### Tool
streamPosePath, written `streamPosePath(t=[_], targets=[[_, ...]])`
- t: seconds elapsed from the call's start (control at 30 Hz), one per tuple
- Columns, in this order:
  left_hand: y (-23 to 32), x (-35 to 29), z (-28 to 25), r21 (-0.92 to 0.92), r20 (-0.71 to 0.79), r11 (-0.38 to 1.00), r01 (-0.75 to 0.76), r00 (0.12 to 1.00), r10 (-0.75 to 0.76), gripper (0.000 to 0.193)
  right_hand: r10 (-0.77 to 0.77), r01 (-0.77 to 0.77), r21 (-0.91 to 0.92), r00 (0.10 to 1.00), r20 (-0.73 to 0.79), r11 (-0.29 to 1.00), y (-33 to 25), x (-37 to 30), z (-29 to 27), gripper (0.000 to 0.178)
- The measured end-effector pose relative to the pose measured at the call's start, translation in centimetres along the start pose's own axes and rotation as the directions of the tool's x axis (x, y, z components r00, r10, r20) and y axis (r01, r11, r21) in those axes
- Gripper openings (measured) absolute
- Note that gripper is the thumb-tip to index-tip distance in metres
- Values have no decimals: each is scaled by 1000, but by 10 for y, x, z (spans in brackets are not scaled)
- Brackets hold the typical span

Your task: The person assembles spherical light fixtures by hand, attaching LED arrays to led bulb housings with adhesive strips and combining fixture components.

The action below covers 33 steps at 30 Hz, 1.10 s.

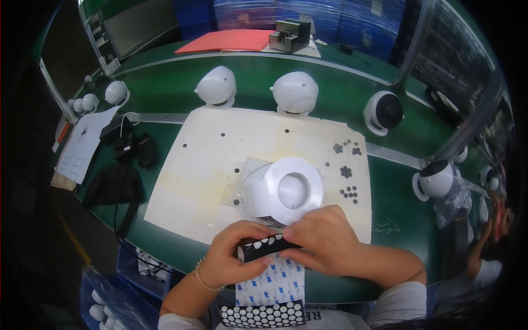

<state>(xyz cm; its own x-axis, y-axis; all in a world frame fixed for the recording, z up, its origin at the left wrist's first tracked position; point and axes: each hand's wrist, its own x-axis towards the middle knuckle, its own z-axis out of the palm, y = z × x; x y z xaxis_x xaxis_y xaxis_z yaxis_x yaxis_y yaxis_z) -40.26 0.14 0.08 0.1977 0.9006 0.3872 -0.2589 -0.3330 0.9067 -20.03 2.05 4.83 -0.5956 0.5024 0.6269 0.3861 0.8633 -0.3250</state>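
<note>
My left hand (pixel 225 256) is closed around a bent black sheet of round adhesive pads (pixel 259 250) with white dots. At the sheet's right end, the fingers of my right hand (pixel 324 242) pinch its edge; whether a single pad is between the fingertips is hidden. Below my hands hangs the sheet's white backing (pixel 269 286) with blue print, and a dotted black part lies lowest, against my lap. Just beyond my hands, a white camera-like device (pixel 263 191) lies on its side, its ring-shaped base turned up, on clear plastic film.
A cream board (pixel 187 181) covers the table's middle, with loose dark pads (pixel 346 172) grouped at its right. White devices (pixel 296 92) stand behind and at the right. Black adapters (pixel 125 144) and a paper sheet (pixel 82 143) lie left. Blue bins (pixel 144 269) sit below left. Another person's arm (pixel 479 247) shows at right.
</note>
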Motion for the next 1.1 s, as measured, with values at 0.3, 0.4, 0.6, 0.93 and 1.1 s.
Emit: streamPosePath(t=[0.3, 0.4, 0.6, 0.93, 1.1], targets=[[14, 6, -23, 400, 216, 897, -190, 970, 109, 26, -187, 188, 26, 982, -29, 982, 3, 11, 19, 32], [13, 5, -27, 321, 173, 929, -183, 976, 132, 22, -67, 67, 116, 998, 4, 991, -3, 16, 21, 31], [20, 4, -40, 358, 195, 889, -286, 954, 228, 20, -13, 9, 178, 1000, 23, 984, -6, 24, 27, 25], [23, -3, -58, 356, 0, 928, -110, 993, 118, 12, 52, -31, 307, 997, -63, 951, -16, 39, 26, 33], [22, -4, -65, 343, -11, 930, -133, 989, 146, 12, 4, -3, 117, 1000, -7, 993, -11, 36, 40, 34]])
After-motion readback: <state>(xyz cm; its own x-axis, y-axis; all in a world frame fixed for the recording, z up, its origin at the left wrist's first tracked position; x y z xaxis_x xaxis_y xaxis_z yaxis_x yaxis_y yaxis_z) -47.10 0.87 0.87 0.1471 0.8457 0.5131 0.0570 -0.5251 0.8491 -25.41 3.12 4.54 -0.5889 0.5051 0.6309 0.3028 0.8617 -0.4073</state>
